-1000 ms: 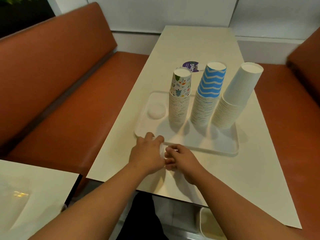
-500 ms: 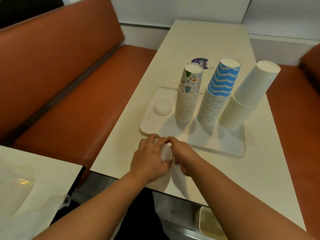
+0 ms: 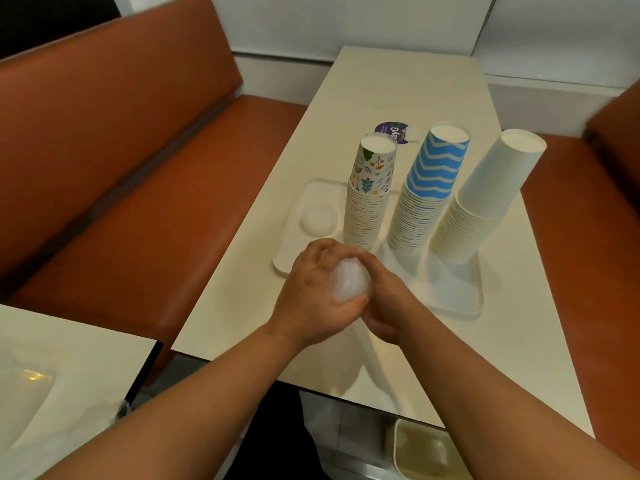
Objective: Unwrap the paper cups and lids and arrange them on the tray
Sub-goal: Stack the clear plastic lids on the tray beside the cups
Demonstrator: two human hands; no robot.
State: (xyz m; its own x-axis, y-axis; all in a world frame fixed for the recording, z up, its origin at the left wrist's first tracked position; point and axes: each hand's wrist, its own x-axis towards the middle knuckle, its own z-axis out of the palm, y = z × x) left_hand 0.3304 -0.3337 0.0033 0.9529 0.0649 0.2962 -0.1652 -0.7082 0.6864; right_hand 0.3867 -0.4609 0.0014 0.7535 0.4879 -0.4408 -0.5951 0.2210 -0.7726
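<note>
Three upside-down stacks of paper cups stand on a white tray: a patterned stack, a blue zigzag stack and a plain white stack. A small pile of white lids lies at the tray's left end. Both hands meet just in front of the tray's near-left corner. My left hand and my right hand are closed together around a clear crumpled plastic wrapper, squeezed into a ball between them.
A purple round label lies on the cream table behind the cups. Orange bench seats run along both sides. A second table sits at lower left, a bin under the table edge.
My hands have lifted off the table and drawn together, bunching the clear wrapper into a ball. The view has shifted slightly.
</note>
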